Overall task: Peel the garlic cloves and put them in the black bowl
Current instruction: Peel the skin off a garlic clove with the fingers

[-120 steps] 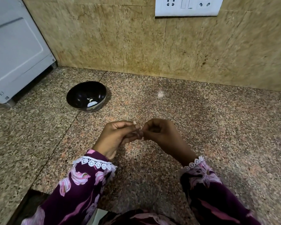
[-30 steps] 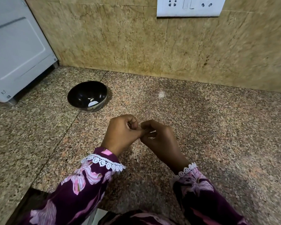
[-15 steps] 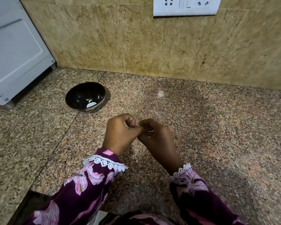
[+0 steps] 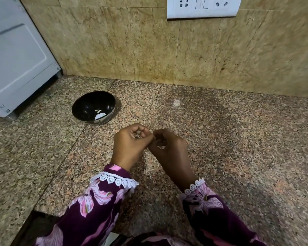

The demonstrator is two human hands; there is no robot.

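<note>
Two hands meet over the middle of the bench, fingertips together: the left hand [image 4: 132, 144] is curled tight and the right hand [image 4: 169, 148] pinches against it. The garlic clove they presumably work on is hidden inside the fingers, so I cannot tell how much skin is left. The black bowl [image 4: 85, 105] sits well apart toward the back-left of the bench, near the white appliance [image 4: 16, 59], with a few pale peeled cloves [image 4: 100, 114] inside. To do this well, I would hold the clove steady with one hand, catch the loose skin edge with a nail, and strip it away before reaching for the bowl.
</note>
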